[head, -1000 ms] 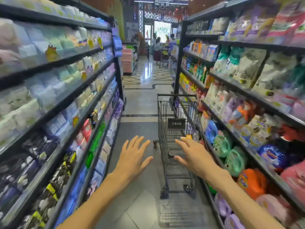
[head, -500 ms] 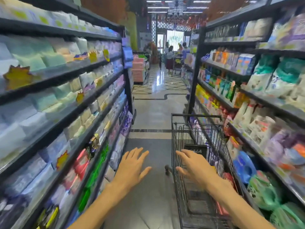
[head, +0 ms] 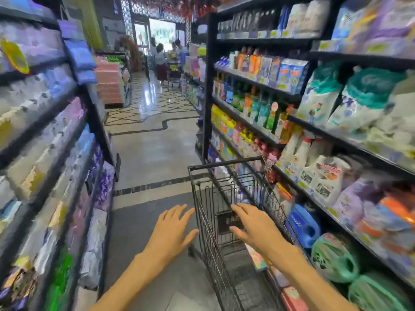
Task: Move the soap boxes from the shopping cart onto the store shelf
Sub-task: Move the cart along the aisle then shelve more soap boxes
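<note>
Black wire shopping cart [head: 226, 212] in aisle, close against right-hand dark store shelf [head: 336, 140] stocked with bottles and bags. Left hand [head: 173, 230] spread, empty, beside cart. Right hand [head: 253, 227] spread over basket, holding nothing.

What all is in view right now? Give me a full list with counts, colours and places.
shopping cart: one, black wire, parked against the right-hand shelving, dark plate on its near end
soap boxes: none clearly made out; something pinkish shows low by the cart, too blurred to name
right shelving: one black unit, several tiers of bottles, boxes and bags
blue jug: one, low on the right shelving
green packs: at least two, lowest right
left shelving: one dark unit, pale wrapped packs, blurred
pink stack: one, far left of the aisle
people: a few, far end of the aisle
left hand: open, beside the cart
right hand: open, over the cart
</note>
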`<state>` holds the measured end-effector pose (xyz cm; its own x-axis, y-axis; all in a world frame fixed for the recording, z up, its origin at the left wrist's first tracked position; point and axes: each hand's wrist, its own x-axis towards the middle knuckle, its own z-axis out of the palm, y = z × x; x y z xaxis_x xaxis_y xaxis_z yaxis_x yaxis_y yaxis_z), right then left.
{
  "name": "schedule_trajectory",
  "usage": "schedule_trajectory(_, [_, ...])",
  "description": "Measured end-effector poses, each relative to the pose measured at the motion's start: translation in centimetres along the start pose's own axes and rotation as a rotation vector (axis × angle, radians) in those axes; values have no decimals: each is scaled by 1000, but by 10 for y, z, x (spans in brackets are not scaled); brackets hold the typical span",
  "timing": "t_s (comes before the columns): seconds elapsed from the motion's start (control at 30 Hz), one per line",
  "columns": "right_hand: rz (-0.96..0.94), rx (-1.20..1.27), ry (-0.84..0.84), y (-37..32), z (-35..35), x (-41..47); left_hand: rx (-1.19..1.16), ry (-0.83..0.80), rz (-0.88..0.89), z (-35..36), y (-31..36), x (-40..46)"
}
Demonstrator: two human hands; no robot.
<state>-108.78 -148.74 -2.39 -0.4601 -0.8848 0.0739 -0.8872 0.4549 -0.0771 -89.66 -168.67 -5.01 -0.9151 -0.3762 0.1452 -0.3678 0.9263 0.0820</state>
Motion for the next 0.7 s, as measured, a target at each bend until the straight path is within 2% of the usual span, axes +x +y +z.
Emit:
schedule_trajectory(0.2, [320, -17, 20, 46, -10, 46, -53, -38, 310, 4, -5, 141])
schedule_trajectory(0.37, [542, 33, 23, 93, -3, 47, -88, -97, 539, 33, 27, 228])
schedule_trajectory(0.7, [874, 60, 39, 188, 58, 48, -112, -212, 825, 123, 107, 350])
